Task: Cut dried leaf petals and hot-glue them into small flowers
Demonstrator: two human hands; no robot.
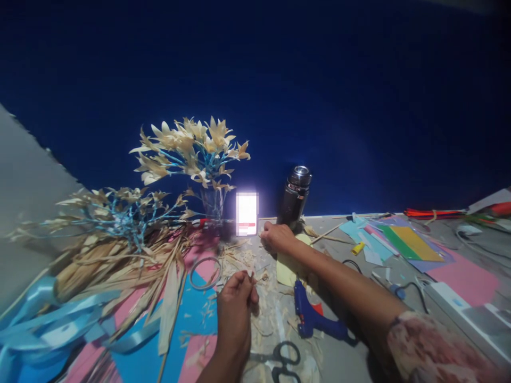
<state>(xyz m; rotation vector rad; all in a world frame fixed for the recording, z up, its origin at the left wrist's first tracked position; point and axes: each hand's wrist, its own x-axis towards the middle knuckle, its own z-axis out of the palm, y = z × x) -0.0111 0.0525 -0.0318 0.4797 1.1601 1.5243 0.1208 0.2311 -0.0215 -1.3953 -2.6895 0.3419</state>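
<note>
While the left hand point(235, 298) pinches a husk sliver point(250, 275), the right hand point(277, 236) curled, its grip unreadable, one husk-flower bouquet point(195, 143) stands finished at eleven o'clock; loose husks point(120, 266) lie unused at nine.

The person wears a loose sleeve point(431, 346) on the right arm, of soft cloth in pale pink mottled with darker rose and brownish blotches, like a blurred floral print, with a darker hem near the elbow. From that hem the forearm runs bare to the right grip point(277, 236). The left forearm shows bare up to the left grip point(235, 300); both grips are bare.
</note>
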